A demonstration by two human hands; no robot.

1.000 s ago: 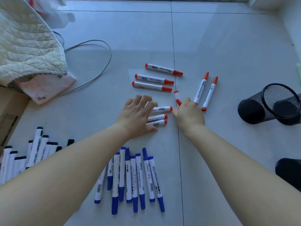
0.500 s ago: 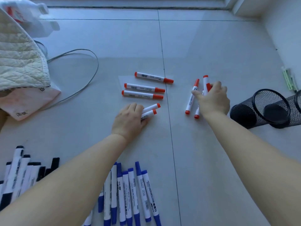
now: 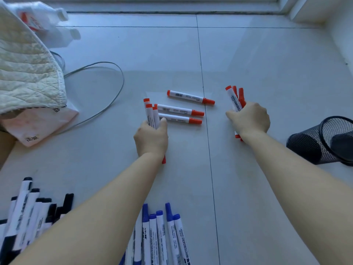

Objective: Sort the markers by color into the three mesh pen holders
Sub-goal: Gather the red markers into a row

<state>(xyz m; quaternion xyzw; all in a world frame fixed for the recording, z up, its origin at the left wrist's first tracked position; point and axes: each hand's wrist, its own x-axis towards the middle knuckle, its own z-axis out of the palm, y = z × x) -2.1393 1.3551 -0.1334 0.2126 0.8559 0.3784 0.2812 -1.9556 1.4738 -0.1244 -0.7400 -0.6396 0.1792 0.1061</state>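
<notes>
While our left hand (image 3: 151,138) curls round a bundle of red markers (image 3: 151,115), our right hand (image 3: 249,119) grips another red bundle (image 3: 236,98). Three loose red markers (image 3: 179,109) lie on the floor (image 3: 267,64) between them. One mesh pen holder (image 3: 322,142) lies tipped at the right edge, partly cut off. Blue markers (image 3: 162,236) and black markers (image 3: 28,211) lie along the near edge, partly hidden by our forearms.

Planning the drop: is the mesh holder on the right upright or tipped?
Tipped: the mesh holder lies on its side, mouth facing the camera.
</notes>
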